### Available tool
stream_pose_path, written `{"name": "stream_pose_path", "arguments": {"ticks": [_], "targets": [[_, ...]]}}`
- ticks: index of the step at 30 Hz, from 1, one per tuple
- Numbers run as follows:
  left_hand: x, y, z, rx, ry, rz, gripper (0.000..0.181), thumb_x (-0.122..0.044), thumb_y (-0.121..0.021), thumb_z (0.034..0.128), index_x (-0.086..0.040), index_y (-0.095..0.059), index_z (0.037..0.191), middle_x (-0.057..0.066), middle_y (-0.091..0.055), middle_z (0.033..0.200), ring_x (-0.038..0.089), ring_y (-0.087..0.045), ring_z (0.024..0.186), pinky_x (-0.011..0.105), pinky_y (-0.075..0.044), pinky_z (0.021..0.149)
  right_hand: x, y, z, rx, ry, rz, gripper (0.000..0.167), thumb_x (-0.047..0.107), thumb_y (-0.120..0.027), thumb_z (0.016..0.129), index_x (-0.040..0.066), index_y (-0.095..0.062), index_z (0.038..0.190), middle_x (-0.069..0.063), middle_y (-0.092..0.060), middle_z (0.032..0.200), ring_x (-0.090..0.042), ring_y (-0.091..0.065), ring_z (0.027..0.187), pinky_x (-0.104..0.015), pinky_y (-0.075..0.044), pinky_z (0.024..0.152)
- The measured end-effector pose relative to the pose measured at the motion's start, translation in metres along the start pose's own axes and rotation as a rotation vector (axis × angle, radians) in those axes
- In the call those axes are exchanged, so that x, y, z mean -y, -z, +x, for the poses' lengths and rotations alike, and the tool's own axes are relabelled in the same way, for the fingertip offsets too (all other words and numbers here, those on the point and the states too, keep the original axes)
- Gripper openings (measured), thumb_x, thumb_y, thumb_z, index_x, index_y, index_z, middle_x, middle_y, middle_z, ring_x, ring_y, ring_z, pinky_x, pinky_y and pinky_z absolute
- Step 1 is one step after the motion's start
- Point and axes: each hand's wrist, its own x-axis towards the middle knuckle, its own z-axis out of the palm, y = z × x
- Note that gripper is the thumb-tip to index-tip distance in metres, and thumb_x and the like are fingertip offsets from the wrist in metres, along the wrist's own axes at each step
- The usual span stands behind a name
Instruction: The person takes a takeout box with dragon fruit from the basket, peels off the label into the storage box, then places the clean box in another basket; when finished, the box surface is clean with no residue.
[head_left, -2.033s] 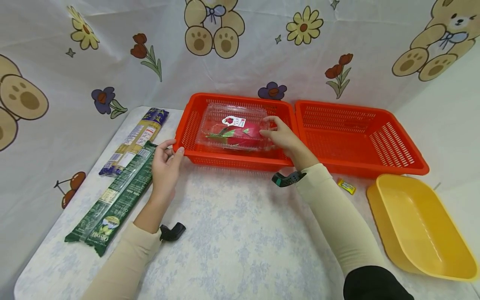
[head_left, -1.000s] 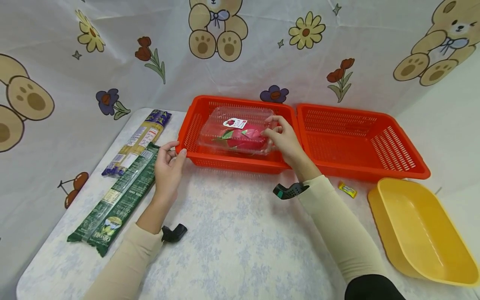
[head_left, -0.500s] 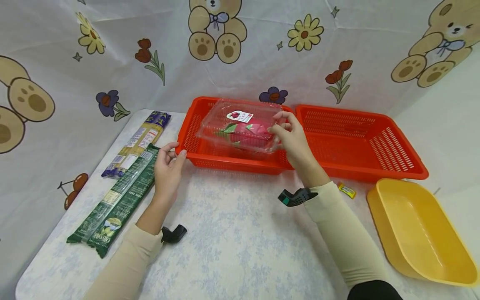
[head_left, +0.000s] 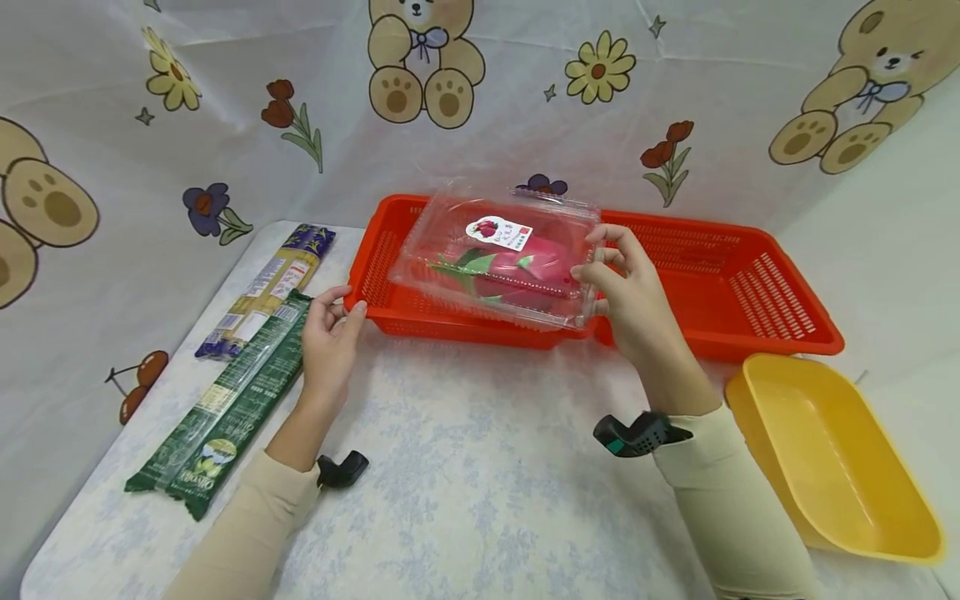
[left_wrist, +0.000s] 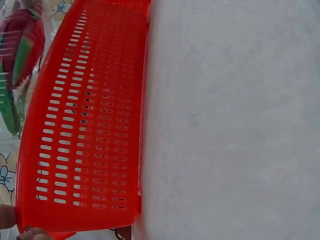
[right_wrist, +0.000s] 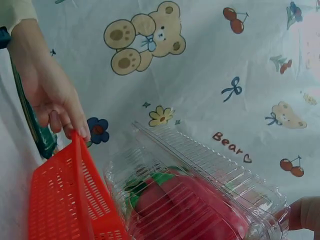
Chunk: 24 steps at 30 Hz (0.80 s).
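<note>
Here we see clear box (head_left: 491,260), pink fruit (head_left: 542,260) inside, tilted over left red basket (head_left: 450,328) — right hand (head_left: 637,296) pinching box's right end, left hand (head_left: 327,343) gripping basket's near-left corner. We judge box light, slick, easily dented — stiffer rim best hold.

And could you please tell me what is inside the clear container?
A pink-and-green dragon fruit shows through the container. In the head view, the label hides part of it; anything beneath the fruit cannot be seen.
</note>
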Motion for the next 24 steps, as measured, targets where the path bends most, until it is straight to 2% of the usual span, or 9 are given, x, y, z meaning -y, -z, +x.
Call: {"name": "stream_pose_path", "arguments": {"ticks": [4,7,12,17,19,24], "targets": [[-0.001,0.000,0.000,-0.008,0.009,0.002,0.037,-0.014,-0.065,0.1014,-0.008,-0.054,0.136,0.007,-0.054,0.102,0.018,-0.058,0.083,0.021,-0.053,0.076,0.011,0.008,-0.022,0.010,-0.012,-0.003,0.027,0.010,-0.063,0.098,0.019,-0.052,0.122,-0.011,-0.048,0.106,-0.021,-0.058,0.083,-0.028,-0.057,0.058],[-0.001,0.000,0.000,-0.012,0.015,-0.001,0.036,-0.014,-0.065,0.1011,-0.009,-0.055,0.136,0.007,-0.055,0.102,0.016,-0.057,0.080,0.021,-0.053,0.072,0.016,0.012,-0.039,0.040,-0.025,-0.006,0.028,0.008,-0.064,0.098,0.019,-0.052,0.121,-0.012,-0.047,0.108,-0.022,-0.058,0.087,-0.029,-0.058,0.061],[0.000,0.000,-0.001,-0.010,0.011,0.010,0.036,-0.014,-0.065,0.1008,-0.009,-0.055,0.135,0.009,-0.055,0.101,0.016,-0.056,0.077,0.020,-0.051,0.068,0.016,0.019,-0.066,0.147,0.015,-0.001,0.031,0.000,-0.061,0.097,0.016,-0.051,0.121,-0.013,-0.047,0.112,-0.024,-0.059,0.092,-0.032,-0.060,0.066],[0.001,0.001,0.000,-0.002,0.012,0.021,0.038,-0.016,-0.066,0.1008,-0.010,-0.055,0.136,0.009,-0.055,0.103,0.020,-0.057,0.083,0.022,-0.053,0.075,0.006,0.029,-0.089,0.289,0.079,-0.053,0.036,-0.008,-0.056,0.095,0.013,-0.048,0.123,-0.016,-0.047,0.117,-0.025,-0.059,0.095,-0.032,-0.058,0.070],[0.001,0.002,0.000,0.000,0.013,0.024,0.038,-0.017,-0.066,0.1009,-0.010,-0.055,0.137,0.009,-0.055,0.104,0.022,-0.056,0.085,0.023,-0.053,0.076,-0.001,0.032,-0.098,0.322,0.085,-0.080,0.036,-0.010,-0.056,0.095,0.011,-0.046,0.122,-0.017,-0.046,0.118,-0.027,-0.061,0.094,-0.032,-0.058,0.070],[0.002,0.002,0.000,-0.004,0.005,0.030,0.037,-0.018,-0.067,0.1006,-0.012,-0.057,0.135,0.010,-0.054,0.104,0.028,-0.055,0.088,0.021,-0.051,0.075,-0.031,0.034,-0.123,0.358,0.073,-0.100,0.034,-0.012,-0.056,0.094,0.005,-0.043,0.120,-0.018,-0.043,0.115,-0.032,-0.065,0.078,-0.035,-0.056,0.058]]}}
